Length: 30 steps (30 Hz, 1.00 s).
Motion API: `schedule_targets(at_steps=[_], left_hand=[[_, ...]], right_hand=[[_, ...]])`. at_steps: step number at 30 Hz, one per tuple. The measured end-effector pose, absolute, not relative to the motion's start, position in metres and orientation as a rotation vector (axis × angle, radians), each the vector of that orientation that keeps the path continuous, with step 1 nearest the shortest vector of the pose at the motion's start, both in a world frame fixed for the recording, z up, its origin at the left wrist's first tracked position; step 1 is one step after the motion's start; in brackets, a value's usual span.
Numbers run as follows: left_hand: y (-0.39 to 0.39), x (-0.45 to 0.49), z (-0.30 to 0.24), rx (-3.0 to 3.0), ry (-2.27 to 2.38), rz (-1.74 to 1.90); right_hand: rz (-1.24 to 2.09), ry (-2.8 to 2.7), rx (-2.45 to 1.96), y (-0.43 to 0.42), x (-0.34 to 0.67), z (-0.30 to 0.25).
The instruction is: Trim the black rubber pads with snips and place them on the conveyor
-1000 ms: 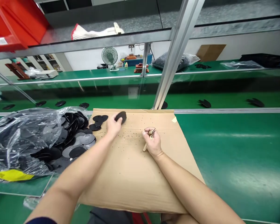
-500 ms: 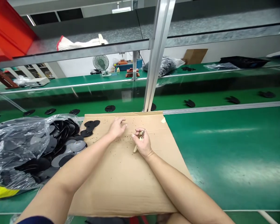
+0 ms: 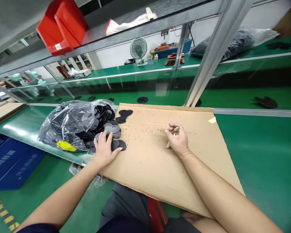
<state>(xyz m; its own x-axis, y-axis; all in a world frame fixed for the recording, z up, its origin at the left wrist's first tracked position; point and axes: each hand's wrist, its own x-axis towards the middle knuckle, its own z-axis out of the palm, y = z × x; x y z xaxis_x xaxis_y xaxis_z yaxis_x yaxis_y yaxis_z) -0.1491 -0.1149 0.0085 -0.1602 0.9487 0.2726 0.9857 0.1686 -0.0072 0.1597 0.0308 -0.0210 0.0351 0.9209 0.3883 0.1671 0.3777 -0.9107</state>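
Note:
My left hand [image 3: 105, 149] is open, its fingers spread over the black round pieces [image 3: 113, 129] spilling from a clear plastic bag [image 3: 63, 121]. Its fingertips appear to touch the discs at the cardboard's left edge. In my right hand [image 3: 180, 140], above the middle of the cardboard sheet [image 3: 147, 168], is a small cream-handled tool [image 3: 169, 144] with a metal tip. The curled fingers partly hide it, so its exact kind is unclear. Tiny dark bits lie scattered on the cardboard. A few more black discs [image 3: 124, 115] rest near its upper left corner.
Behind the cardboard runs a green conveyor belt carrying black pieces [image 3: 142, 100]. A metal post [image 3: 208, 55] rises at the cardboard's far edge. Overhead, a shelf bears a red bin [image 3: 63, 27] and a white glove [image 3: 128, 24]. Blue boxes [image 3: 12, 161] stand low at the left.
My left hand has moved from above the cardboard's middle to the discs by the bag. The right hand keeps its grip on the tool. The view has turned left and down.

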Motion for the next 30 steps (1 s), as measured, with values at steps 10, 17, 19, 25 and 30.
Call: schedule_targets(at_steps=[10, 17, 19, 25, 30], left_hand=[[-0.080, -0.133, -0.007, -1.921, -2.320, -0.279], [-0.041, -0.110, 0.002, -2.096, -2.253, -0.475], [-0.039, -0.114, 0.004, -2.094, -2.215, -0.542], [-0.035, -0.175, 0.017, -1.629, -2.281, -0.522], [-0.014, -0.211, 0.027, -1.444, -2.416, -0.430]], right_hand=[[0.749, -1.502, -1.054, 0.031, 0.161, -0.022], [0.760, -1.502, -1.111, 0.034, 0.161, -0.023], [0.763, -1.496, -1.119, 0.034, 0.161, -0.023], [0.772, -1.507, -1.114, 0.033, 0.161, -0.024], [0.805, -1.497, -1.090, 0.033, 0.160, -0.023]])
